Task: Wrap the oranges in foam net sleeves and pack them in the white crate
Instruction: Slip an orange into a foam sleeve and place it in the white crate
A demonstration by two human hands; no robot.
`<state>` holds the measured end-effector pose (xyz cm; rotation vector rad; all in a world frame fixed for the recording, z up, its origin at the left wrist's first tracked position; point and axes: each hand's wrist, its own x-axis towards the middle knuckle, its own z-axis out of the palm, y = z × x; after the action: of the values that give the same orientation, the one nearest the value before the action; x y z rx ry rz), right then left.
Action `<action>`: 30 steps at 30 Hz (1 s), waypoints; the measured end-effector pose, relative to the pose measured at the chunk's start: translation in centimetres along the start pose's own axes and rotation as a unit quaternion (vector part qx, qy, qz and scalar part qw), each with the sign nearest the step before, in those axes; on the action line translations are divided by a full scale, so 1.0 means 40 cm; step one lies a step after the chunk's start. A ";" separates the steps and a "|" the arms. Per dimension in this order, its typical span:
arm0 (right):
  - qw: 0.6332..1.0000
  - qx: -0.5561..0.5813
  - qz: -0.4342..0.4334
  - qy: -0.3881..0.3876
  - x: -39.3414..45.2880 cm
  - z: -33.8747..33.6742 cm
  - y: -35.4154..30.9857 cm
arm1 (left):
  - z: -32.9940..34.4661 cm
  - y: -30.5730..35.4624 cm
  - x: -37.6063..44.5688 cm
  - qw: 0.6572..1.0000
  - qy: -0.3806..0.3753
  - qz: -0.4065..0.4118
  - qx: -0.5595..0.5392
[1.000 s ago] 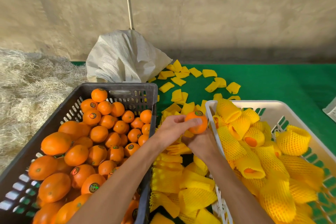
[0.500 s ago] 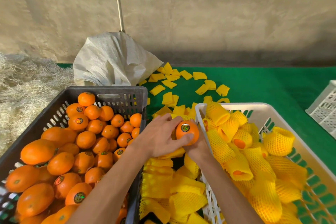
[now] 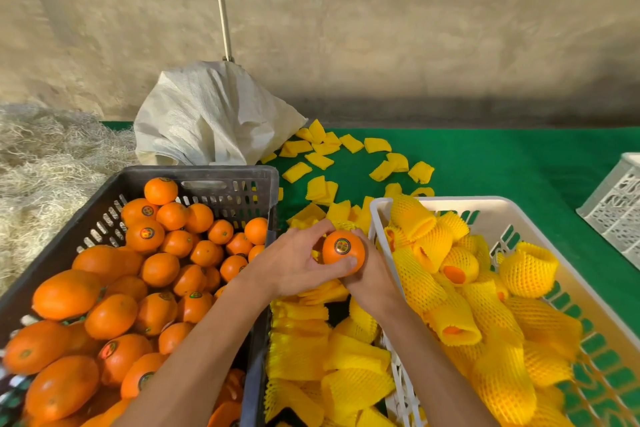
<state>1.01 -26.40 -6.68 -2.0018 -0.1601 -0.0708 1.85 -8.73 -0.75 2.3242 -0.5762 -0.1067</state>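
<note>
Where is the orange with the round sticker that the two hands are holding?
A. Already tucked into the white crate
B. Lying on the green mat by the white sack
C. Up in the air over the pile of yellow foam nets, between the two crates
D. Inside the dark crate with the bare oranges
C: the left hand and right hand grip the stickered orange above the loose foam net sleeves, between the dark crate and the white crate.
</note>
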 end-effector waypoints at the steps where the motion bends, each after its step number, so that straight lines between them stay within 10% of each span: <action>1: 1.000 -0.005 0.002 0.002 0.001 0.002 -0.003 | 0.004 -0.002 0.003 1.000 0.015 -0.010 -0.006; 15: 0.972 -0.196 -0.096 0.083 -0.008 0.006 -0.048 | 0.054 -0.012 0.038 0.969 0.197 -0.054 0.138; 30: 0.985 -0.094 -0.011 0.143 0.007 -0.007 -0.032 | 0.071 -0.020 0.041 0.984 0.157 0.003 0.087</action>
<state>1.10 -26.08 -5.39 -2.1514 0.0105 -0.3989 2.95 -10.76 -3.23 2.4392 -0.4468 0.3215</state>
